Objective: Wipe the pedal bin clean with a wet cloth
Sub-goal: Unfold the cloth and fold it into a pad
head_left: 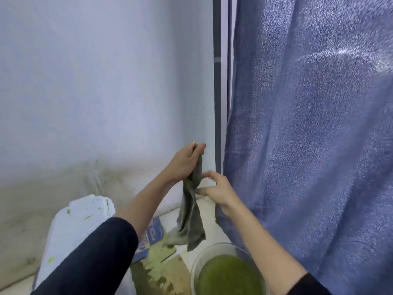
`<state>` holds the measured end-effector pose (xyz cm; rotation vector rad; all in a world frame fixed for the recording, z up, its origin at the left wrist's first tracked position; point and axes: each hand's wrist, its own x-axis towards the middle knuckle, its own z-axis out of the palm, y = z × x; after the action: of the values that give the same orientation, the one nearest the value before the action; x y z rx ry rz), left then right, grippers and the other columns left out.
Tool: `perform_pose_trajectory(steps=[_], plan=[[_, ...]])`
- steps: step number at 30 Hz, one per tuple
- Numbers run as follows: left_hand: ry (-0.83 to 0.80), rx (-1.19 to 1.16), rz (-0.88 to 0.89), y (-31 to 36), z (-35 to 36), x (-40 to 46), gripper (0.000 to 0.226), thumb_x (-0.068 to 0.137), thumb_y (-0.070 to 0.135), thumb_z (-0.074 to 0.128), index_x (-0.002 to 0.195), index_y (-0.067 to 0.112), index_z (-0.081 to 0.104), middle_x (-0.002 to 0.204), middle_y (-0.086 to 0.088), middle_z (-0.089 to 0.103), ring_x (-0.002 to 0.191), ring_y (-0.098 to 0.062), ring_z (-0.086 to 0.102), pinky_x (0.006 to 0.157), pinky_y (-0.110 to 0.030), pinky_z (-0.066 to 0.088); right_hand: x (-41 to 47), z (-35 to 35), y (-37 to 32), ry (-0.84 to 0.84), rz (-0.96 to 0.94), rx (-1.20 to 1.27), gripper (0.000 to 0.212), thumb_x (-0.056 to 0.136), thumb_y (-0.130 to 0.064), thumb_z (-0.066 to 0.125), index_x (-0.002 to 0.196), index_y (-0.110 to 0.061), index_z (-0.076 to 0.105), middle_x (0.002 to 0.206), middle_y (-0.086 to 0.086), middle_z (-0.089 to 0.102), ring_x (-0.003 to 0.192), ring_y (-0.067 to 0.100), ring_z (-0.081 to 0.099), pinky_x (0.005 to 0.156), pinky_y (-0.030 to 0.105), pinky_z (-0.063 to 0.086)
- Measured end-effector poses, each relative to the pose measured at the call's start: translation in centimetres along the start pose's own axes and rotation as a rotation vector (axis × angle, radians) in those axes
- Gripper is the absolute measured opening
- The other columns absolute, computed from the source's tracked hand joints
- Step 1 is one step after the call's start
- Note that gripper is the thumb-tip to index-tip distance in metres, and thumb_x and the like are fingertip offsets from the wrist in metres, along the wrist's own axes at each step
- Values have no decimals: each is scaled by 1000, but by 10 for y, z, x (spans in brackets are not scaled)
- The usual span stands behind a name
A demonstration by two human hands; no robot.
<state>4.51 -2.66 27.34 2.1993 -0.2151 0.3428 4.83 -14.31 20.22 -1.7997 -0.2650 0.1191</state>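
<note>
My left hand (185, 161) grips the top of the gray cloth (191, 213) and my right hand (217, 189) pinches its middle. I should twist hard over the bowl (196, 265). The white bin (72, 228) waits below on my left.

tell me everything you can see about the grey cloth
The grey cloth is a soft, thin fabric, bunched into a long hanging strip with folds along its length. The left hand grips its top end, held up in front of the pale wall; the right hand touches it just below with thumb and fingers around the strip. Its lower end fans out into loose flaps hanging free above the floor, just above the rim of the glass bowl of green liquid. Whether it is wet cannot be told.
</note>
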Motion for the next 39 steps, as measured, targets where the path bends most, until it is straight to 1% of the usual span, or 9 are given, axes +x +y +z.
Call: perform_pose_trajectory(steps=[6,12,16,20,25,28,30,34,39], plan=[[-128,125,-43,-6,-61,0,49,76,45,74,111,20,51,93,8,53,85,-8,52,68,-19,42,11,1,-38,38,-91,285,15,92,-9,52,84,-20,47,71,1,62,61,13,54,53,21,42],[-391,736,-84,-34,-91,-15,11,74,16,70,75,8,62,74,-5,57,74,-19,51,51,-15,31,11,2,-57,213,-317,-133,11,92,-16,55,97,-10,63,88,-2,63,86,13,55,71,22,36],[-61,377,-180,-58,-98,-27,20,69,23,53,82,15,67,85,-1,65,85,-19,58,69,-25,44,6,-13,-69,179,-340,-427,34,99,-23,41,65,-21,46,66,-5,53,71,18,48,65,31,31],[230,-48,-356,-91,-65,-49,14,87,22,58,92,12,67,88,-3,65,88,-20,57,77,-31,44,8,-24,-79,-10,-128,-87,32,102,-27,29,72,-19,38,73,9,61,30,5,37,37,20,26],[240,49,-268,-72,-45,-38,22,94,22,48,88,4,59,79,-7,59,80,-26,52,60,-32,35,-9,-7,-52,-324,97,-84,33,87,-53,53,91,-21,49,71,1,55,45,5,47,41,19,36],[200,94,-276,-51,-49,-27,34,89,44,54,93,10,56,90,-6,63,86,-25,57,62,-27,39,-12,-7,-35,-419,67,102,57,78,-18,75,126,-19,44,72,3,67,65,12,63,68,27,51],[76,186,-386,-46,-56,-30,64,78,73,44,96,14,58,96,-6,64,95,-27,58,67,-31,41,-12,-12,-36,-438,-48,102,65,83,-2,67,135,-24,35,62,0,58,58,9,56,60,22,48],[-221,61,-710,-32,-70,-45,83,85,75,8,146,23,29,147,-13,38,132,-38,40,98,-53,32,-15,-19,-53,-325,-311,-74,46,91,-5,52,119,-41,51,70,2,49,67,12,55,62,36,56],[-319,-146,-750,-32,-115,-39,99,67,90,31,134,19,47,124,-10,64,110,-30,62,101,-53,41,-12,-26,-76,-97,-349,71,33,95,1,42,94,-15,71,78,-10,61,51,-3,51,39,19,46]])
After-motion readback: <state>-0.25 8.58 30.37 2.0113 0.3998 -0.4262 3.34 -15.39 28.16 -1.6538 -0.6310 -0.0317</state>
